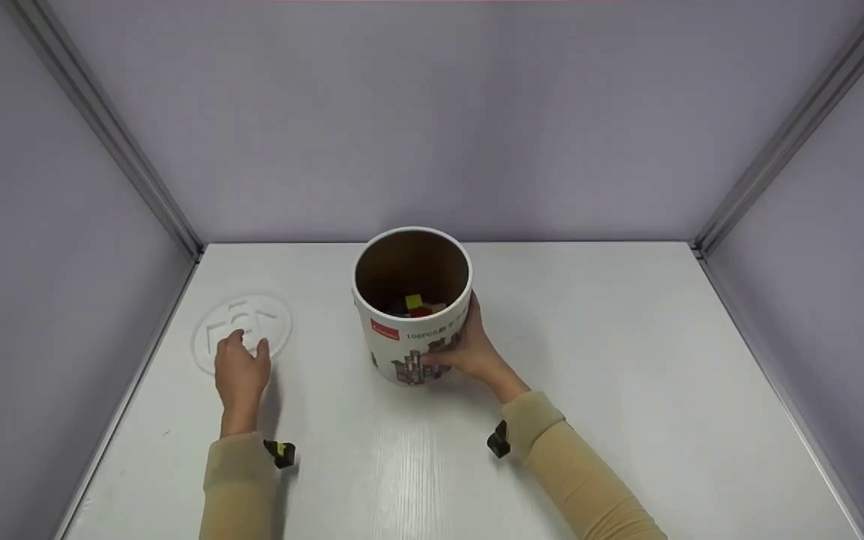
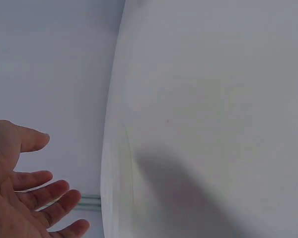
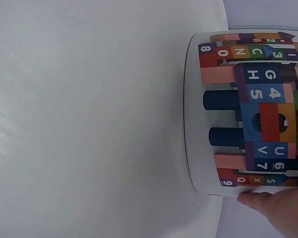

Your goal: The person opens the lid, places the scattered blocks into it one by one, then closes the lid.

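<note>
A round white bucket (image 1: 417,345) with printed block pictures stands upright on the white table, its top uncovered. Several coloured blocks (image 1: 415,306) lie at its bottom. My right hand (image 1: 469,349) grips the bucket's right side, with the thumb on the front and the fingers round behind. In the right wrist view, the printed bucket wall (image 3: 238,119) shows letters and numbers, and the thumb (image 3: 263,203) rests at its edge. My left hand (image 1: 242,375) is over a flat white round lid (image 1: 274,311), its fingers loosely spread and holding nothing.
The white table (image 1: 627,375) meets a pale back wall (image 1: 432,112) and side walls. Metal posts (image 1: 117,142) stand in the corners. A small black device (image 1: 282,453) is on the left cuff, another (image 1: 499,440) on the right.
</note>
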